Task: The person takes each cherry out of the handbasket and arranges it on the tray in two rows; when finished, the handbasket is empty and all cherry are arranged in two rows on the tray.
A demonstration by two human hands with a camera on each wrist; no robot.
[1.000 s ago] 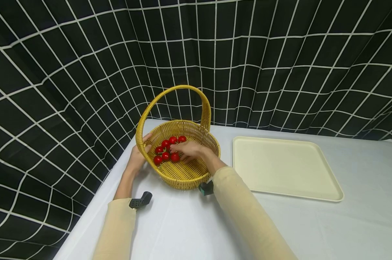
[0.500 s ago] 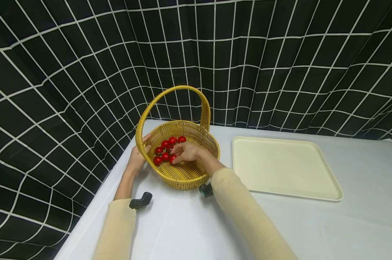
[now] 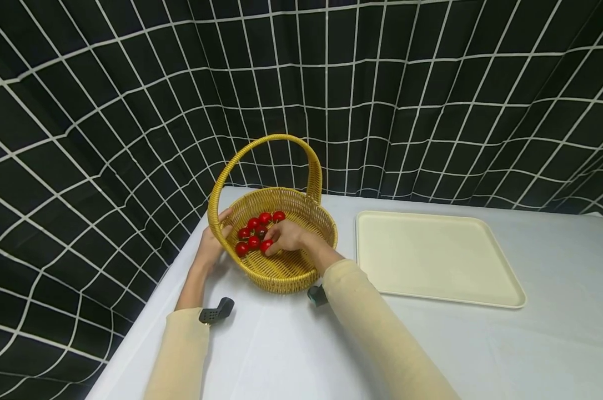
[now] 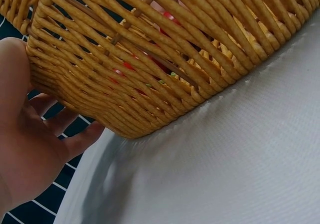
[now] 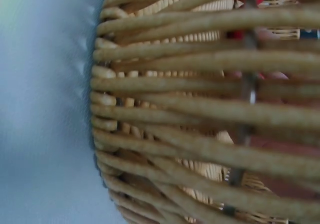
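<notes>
Right hand pinches a red fruit — near-right edge of the cluster, inside the basket; fruit round, no long axis, just left of that hand; left hand grips the basket's left side — farther off, across the cluster.

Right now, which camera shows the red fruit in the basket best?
The head view: it looks into the basket, so the red fruit shows openly, though the right hand partly covers one. Both wrist views show only red glimpses through the weave.
</notes>
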